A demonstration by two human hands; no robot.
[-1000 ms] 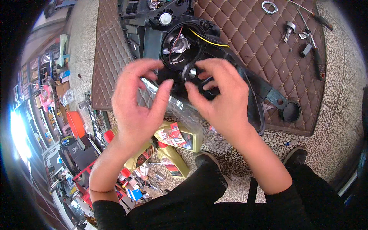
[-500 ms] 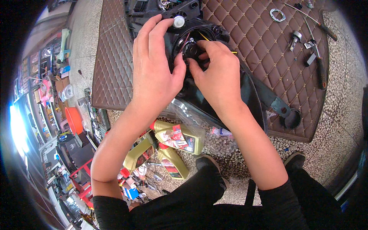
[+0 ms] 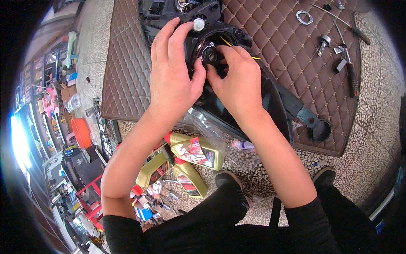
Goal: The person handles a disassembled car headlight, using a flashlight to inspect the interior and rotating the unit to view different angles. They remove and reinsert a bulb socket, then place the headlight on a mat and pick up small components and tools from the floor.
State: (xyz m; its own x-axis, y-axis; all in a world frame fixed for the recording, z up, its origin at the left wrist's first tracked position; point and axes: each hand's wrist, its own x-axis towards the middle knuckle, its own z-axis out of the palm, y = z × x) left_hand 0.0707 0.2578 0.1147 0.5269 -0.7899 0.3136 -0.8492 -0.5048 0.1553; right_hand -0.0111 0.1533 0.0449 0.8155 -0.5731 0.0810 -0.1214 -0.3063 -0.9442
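A black headlight housing point(image 3: 218, 103) lies back side up on the quilted brown mat. My left hand point(image 3: 173, 72) rests over its left side, fingers stretched apart. The left thumb reaches the edge of the round opening point(image 3: 231, 36), and the forefinger ends beside a white round cap point(image 3: 198, 24). Inside the opening sits a round black part point(image 3: 210, 55) with a hollow centre. My right hand point(image 3: 241, 76) is closed there, with thumb and forefinger against that part's right side. Its other fingertips are hidden in the opening. A yellow wire point(image 3: 226, 41) shows behind the right fingers.
On the mat point(image 3: 270, 34) at right lie a metal ring point(image 3: 304, 17), a small bulb-like part point(image 3: 324, 44) and screwdrivers with black handles point(image 3: 354, 82). Gold oil jugs point(image 3: 190, 180) stand on the speckled floor by my feet. Tools and an orange bucket point(image 3: 81, 132) are at left.
My right hand has shifted slightly left and down at the opening, and more of the round black part shows. The left hand has moved slightly right and keeps its pose.
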